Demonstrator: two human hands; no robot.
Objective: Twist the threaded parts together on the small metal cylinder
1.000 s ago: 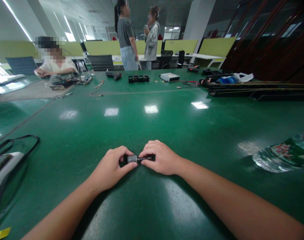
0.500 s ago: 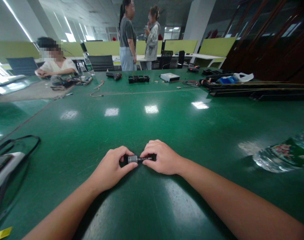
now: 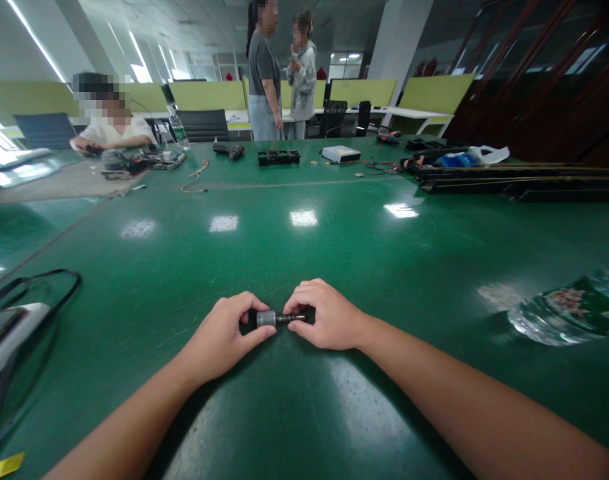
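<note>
Cylinder and ribbed dark shaft, joined end to end, were held level over the green table, at about 6 o'clock in the view. The grey cylinder was pinched by thumb and finger of the left hand; the shaft was held narrowly by the right hand. From there, a bottle was seen lying at 3 o'clock, a white-edged device with black strap at 9, and a black rack well away at 12. A person was seated toward 10 o'clock.
</note>
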